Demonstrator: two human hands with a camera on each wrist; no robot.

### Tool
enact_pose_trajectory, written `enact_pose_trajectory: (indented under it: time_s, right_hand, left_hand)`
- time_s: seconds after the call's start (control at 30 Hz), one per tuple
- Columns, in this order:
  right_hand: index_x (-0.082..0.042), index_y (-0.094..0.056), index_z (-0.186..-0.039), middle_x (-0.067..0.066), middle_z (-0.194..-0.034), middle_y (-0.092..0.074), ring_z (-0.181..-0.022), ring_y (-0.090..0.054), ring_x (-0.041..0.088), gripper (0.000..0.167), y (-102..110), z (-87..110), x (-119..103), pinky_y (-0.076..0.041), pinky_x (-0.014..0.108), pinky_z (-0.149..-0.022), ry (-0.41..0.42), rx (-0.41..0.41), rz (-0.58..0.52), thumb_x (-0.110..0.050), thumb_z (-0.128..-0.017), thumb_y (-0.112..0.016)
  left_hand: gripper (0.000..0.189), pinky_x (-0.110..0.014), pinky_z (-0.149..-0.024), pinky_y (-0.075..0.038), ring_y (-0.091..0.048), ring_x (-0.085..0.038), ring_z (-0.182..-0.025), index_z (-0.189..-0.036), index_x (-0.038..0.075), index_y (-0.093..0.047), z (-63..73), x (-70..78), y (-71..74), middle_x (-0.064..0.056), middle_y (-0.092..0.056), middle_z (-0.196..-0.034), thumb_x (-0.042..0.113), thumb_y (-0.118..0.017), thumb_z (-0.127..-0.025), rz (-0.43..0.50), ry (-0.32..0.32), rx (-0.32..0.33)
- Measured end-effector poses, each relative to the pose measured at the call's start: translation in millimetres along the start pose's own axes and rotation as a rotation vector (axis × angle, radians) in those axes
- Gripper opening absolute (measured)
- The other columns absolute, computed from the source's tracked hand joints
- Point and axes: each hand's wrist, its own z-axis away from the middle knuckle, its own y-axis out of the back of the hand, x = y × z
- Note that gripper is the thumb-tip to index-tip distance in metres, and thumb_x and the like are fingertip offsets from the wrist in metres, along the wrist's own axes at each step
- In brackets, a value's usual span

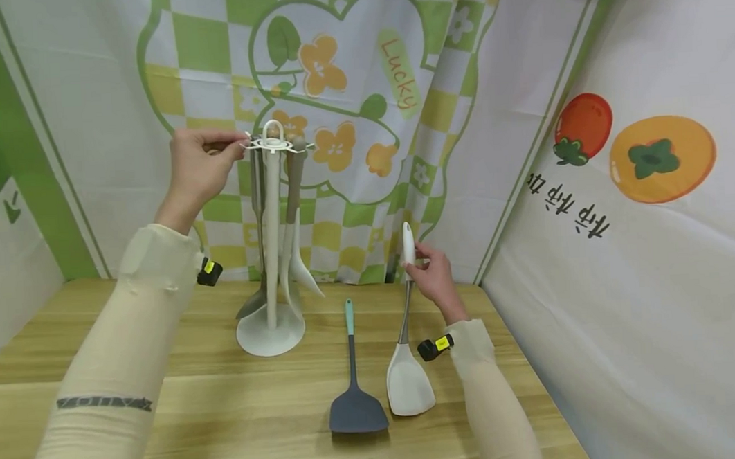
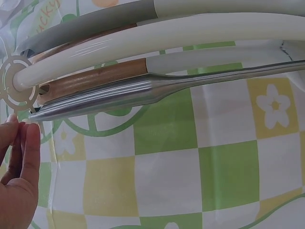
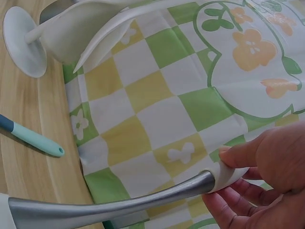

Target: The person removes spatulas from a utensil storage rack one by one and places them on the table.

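My left hand pinches the outer edge of the white top ring of a utensil rack between thumb and fingers. Several utensils hang around its pole, among them a steel-handled one right beside those fingertips. On the right, my right hand grips a white spatula by its white handle, thumb on one side and fingers on the other. The spatula stands nearly upright, handle up and blade low over the table. Left of it lies a dark grey turner with a mint handle.
The rack's round white base stands on the wooden table near its back edge. Behind hangs a green and yellow checkered curtain. A white printed wall covering runs along the table's right edge.
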Motion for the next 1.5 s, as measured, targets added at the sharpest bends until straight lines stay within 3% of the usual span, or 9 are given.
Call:
enact_pose_trajectory:
  time_s: [0.33,0.6,0.83,1.07,1.5]
  right_hand:
    - [-0.003,-0.05,-0.149,0.024,-0.127,-0.063,-0.097,-0.067,0.035,0.058,-5.9,2.2,7.8,-0.061,0.031,-0.069,-0.03,-0.033,0.014,-0.01,-0.095,-0.07]
    - [-0.001,-0.05,-0.148,0.024,-0.126,-0.063,-0.097,-0.068,0.034,0.058,-11.7,-2.6,15.3,-0.061,0.03,-0.067,-0.046,-0.048,0.049,-0.01,-0.094,-0.07]
    - [-0.001,-0.052,-0.147,0.024,-0.12,-0.065,-0.092,-0.068,0.034,0.058,-16.4,-9.4,15.5,-0.06,0.029,-0.066,-0.033,-0.035,0.059,-0.007,-0.092,-0.072]
    - [0.001,-0.05,-0.148,0.025,-0.118,-0.065,-0.091,-0.068,0.035,0.059,-21.3,-10.6,20.3,-0.061,0.03,-0.067,-0.039,-0.049,0.079,-0.007,-0.093,-0.072]
    - [0.001,-0.049,-0.148,0.028,-0.119,-0.066,-0.094,-0.07,0.039,0.061,-26.2,-14.8,25.9,-0.063,0.032,-0.069,-0.044,-0.067,0.085,-0.007,-0.092,-0.072]
  left_hand:
    - [0.019,-0.008,-0.071,-0.057,-0.066,0.004,-0.07,-0.107,-0.005,-0.077,3.8,-7.6,2.5,0.015,-0.071,-0.084,0.009,-0.071,-0.096,0.032,-0.007,0.008]
    - [0.018,-0.012,-0.074,-0.059,-0.069,0.0,-0.073,-0.108,-0.004,-0.076,1.9,-5.3,1.6,0.002,-0.078,-0.092,0.008,-0.068,-0.097,0.024,0.013,-0.008]
    - [0.017,-0.011,-0.074,-0.059,-0.069,-0.004,-0.073,-0.106,-0.007,-0.076,-3.7,-2.9,-0.7,0.009,-0.075,-0.087,0.005,-0.069,-0.096,0.064,-0.004,0.001]
    - [0.018,-0.011,-0.074,-0.059,-0.069,-0.003,-0.073,-0.107,-0.004,-0.077,-4.2,-5.0,-1.8,0.002,-0.078,-0.093,0.007,-0.07,-0.096,0.046,0.011,-0.003]
    - [0.018,-0.012,-0.073,-0.059,-0.069,-0.002,-0.072,-0.108,-0.004,-0.077,-7.9,-5.1,0.0,0.012,-0.074,-0.085,0.005,-0.068,-0.096,0.063,0.052,-0.009]
